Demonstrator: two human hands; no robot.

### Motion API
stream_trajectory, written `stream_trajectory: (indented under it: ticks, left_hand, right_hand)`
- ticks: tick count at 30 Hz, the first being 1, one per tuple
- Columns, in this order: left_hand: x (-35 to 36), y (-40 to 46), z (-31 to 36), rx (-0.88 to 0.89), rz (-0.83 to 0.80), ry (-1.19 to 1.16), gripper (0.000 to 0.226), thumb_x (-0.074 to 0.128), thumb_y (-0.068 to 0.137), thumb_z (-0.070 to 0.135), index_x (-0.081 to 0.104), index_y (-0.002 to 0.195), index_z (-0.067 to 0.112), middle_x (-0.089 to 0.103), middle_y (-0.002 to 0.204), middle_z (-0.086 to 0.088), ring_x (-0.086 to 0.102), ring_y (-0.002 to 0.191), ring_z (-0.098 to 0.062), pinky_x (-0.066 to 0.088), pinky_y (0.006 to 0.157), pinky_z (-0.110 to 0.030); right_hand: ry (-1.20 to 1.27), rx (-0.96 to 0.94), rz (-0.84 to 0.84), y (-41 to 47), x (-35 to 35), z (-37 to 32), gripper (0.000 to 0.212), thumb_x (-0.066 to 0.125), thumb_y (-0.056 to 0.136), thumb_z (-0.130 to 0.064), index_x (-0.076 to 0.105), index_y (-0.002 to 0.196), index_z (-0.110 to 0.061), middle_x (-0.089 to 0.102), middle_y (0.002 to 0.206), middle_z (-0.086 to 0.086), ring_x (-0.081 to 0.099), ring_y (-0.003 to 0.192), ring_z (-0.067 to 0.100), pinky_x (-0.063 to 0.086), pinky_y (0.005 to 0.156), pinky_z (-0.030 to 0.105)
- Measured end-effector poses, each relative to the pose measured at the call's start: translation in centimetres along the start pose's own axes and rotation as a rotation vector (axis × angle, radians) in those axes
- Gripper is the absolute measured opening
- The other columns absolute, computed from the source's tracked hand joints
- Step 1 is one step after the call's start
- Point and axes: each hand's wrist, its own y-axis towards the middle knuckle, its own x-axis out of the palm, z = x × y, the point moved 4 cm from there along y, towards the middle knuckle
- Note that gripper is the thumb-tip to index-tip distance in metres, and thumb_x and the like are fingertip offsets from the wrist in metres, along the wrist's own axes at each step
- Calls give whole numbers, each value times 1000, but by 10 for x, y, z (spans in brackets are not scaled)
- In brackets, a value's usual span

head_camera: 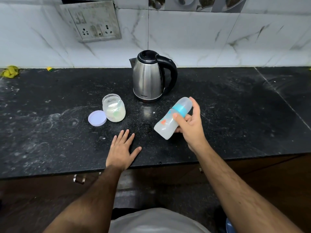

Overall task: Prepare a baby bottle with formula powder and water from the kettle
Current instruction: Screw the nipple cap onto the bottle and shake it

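Right hand (pixel 190 126) wraps fingers round capped baby bottle (pixel 172 119), tilted, cloudy inside, at 4 o'clock of kettle (pixel 148 76). Left hand (pixel 122 148) flat, splayed, empty on countertop (pixel 50 132). Open formula jar (pixel 114 108) at 8 o'clock of kettle. Likely the mixing step; next calls for shaking, cap tight.

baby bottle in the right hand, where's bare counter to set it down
Bare black stone counter lies right of the steel electric kettle, and between the flat left hand and the right hand holding the clear teal-collared baby bottle. It is crowded by the open powder jar and its lilac lid.
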Motion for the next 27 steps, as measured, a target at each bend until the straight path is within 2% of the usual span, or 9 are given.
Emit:
stream_trajectory:
  ticks: [4, 9, 13, 17, 22, 25, 27]
  left_hand:
    - [0, 0, 0, -3, -7, -4, 85, 17, 86, 75, 30, 154, 26, 14, 165, 2, 1, 153, -14, 1, 125, -39]
    - [1, 0, -1, -1, -4, -4, 85, 17, 86, 75, 30, 154, 26, 14, 165, 2, 2, 154, -15, 2, 125, -40]
    - [1, 0, -1, 0, 1, -1, 85, 17, 86, 75, 31, 154, 25, 15, 165, 1, 3, 154, -15, 1, 125, -39]
    - [2, 1, -1, 2, -6, 2, 85, 17, 86, 75, 30, 154, 26, 14, 165, 2, 2, 154, -15, 2, 125, -39]
    - [2, 0, -2, -3, -9, 7, 85, 17, 86, 75, 30, 154, 26, 14, 165, 2, 2, 153, -14, 2, 125, -39]
    - [2, 1, -2, -4, -12, 8, 85, 16, 86, 76, 28, 155, 27, 13, 166, 3, 0, 153, -14, 1, 125, -39]
    - [2, 1, -2, -5, -15, 11, 85, 15, 86, 76, 28, 155, 27, 12, 166, 2, 0, 153, -14, 1, 125, -39]
  right_hand:
    - [-45, 24, -124, -8, 11, 2, 76, 62, 93, 0, 21, 150, -29, 71, 100, 2, 72, 85, 13, 57, 61, 28]
    - [33, 8, 79, 2, -4, 3, 76, 63, 94, -8, 19, 152, -30, 66, 115, 11, 73, 94, 19, 59, 61, 34]
    - [-48, 14, -63, -4, 3, 2, 76, 63, 93, -2, 21, 152, -28, 68, 108, 13, 73, 85, 15, 57, 59, 27]
    - [12, 0, 89, 3, -9, 4, 76, 64, 94, -11, 19, 152, -31, 67, 113, 11, 73, 94, 19, 61, 65, 42]
    - [-68, 25, -62, -4, 2, 6, 76, 63, 93, -4, 21, 152, -28, 69, 104, 12, 72, 83, 14, 56, 57, 27]
    - [24, 11, 62, 1, -8, 7, 76, 65, 94, -9, 20, 152, -29, 66, 116, 14, 72, 95, 20, 58, 59, 32]
    - [8, 23, 57, 2, -7, 7, 76, 64, 94, -9, 19, 151, -30, 65, 117, 14, 72, 95, 19, 58, 59, 33]
